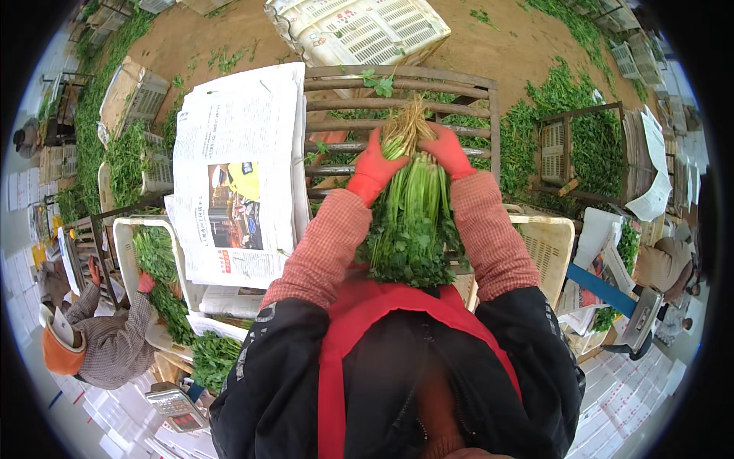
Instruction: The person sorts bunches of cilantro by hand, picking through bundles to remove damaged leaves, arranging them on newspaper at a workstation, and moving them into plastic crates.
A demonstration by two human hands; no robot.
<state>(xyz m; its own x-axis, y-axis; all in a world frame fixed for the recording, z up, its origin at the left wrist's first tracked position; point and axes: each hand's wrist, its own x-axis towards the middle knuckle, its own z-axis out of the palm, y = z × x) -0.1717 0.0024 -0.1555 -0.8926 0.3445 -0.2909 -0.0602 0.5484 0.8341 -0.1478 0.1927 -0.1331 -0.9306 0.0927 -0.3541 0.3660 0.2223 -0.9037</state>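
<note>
A thick bundle of coriander-like greens (416, 212) lies before me on a slatted metal rack (494, 123). Its pale, tangled roots (408, 121) point away from me and its leaves towards my red apron. My left hand (378, 166), in a red glove, grips the stems just below the roots on the left side. On the other side, my right hand (446, 150), gloved alike, holds the bundle near the root end. Both thumbs are close to the stems; some fingertips are hidden behind the roots. A stack of newspapers (189, 137) lies on the left part of the rack.
A white plastic crate (367, 34) stands beyond the rack. Crates (550, 241) and a crate of greens (121, 241) flank me. At left, a co-worker (112, 344) reaches towards greens. Scales (178, 406) stand low left. Loose greens (579, 143) litter the floor.
</note>
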